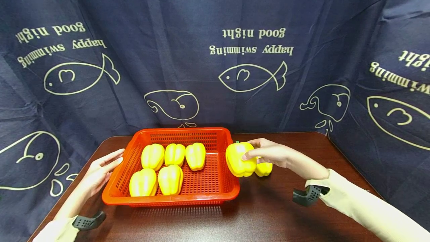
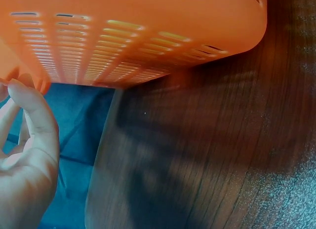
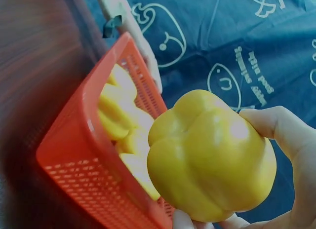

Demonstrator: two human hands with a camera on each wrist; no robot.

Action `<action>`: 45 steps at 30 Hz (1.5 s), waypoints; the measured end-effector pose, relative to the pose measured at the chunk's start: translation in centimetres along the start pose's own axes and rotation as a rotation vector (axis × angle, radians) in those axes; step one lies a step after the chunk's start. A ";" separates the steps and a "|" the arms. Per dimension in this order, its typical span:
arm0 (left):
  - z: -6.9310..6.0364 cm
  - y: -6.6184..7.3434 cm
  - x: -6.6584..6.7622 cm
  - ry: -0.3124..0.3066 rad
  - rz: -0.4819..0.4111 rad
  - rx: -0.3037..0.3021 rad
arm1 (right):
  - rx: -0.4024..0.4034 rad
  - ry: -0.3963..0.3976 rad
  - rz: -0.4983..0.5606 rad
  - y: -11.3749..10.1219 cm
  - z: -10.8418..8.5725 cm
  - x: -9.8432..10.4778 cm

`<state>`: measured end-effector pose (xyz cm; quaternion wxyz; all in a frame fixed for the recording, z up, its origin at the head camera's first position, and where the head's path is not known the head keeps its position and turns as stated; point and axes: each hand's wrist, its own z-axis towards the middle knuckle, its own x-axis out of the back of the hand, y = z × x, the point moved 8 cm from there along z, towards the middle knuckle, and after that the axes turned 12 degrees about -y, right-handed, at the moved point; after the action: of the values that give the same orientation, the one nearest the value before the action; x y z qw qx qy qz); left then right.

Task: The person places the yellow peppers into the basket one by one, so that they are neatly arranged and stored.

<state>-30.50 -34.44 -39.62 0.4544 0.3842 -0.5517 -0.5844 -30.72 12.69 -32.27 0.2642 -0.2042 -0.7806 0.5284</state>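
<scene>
An orange-red plastic basket [image 1: 208, 197] holds several yellow bell peppers [image 1: 170, 179], laid in two rows toward its left and middle. My right hand [image 1: 268, 152] grips another yellow bell pepper [image 1: 240, 163] just outside the basket's right rim, thumb on one side and fingers on the other. Its lobed bottom faces the camera in the right wrist view. At the basket's left end, my left hand [image 1: 97, 173] touches the rim with extended fingers. One more yellow bell pepper [image 1: 263, 169] sits on the table, partly hidden behind the right hand and the held pepper.
The basket stands on a dark brown wooden table [image 1: 268, 212]. A navy curtain [image 1: 255, 107] printed with fish and whales hangs behind and at both sides of it. Each wrist wears a black strap mount [image 1: 89, 221].
</scene>
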 end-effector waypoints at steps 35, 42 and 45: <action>0.0 -0.2 -0.1 -0.011 -0.019 0.025 | -0.143 -0.038 -0.020 -2.3 8.9 -3.8; 0.0 -0.1 0.0 0.002 -0.008 0.032 | -0.187 -0.023 0.001 -1.9 10.4 -4.4; 0.1 -0.1 -0.1 -0.028 -0.042 0.010 | -0.204 -0.025 0.008 -1.8 10.9 -4.7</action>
<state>-30.58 -34.31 -39.68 0.4324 0.3895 -0.5527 -0.5965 -34.01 1.43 -34.77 0.2304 -0.2266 -0.8328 0.4495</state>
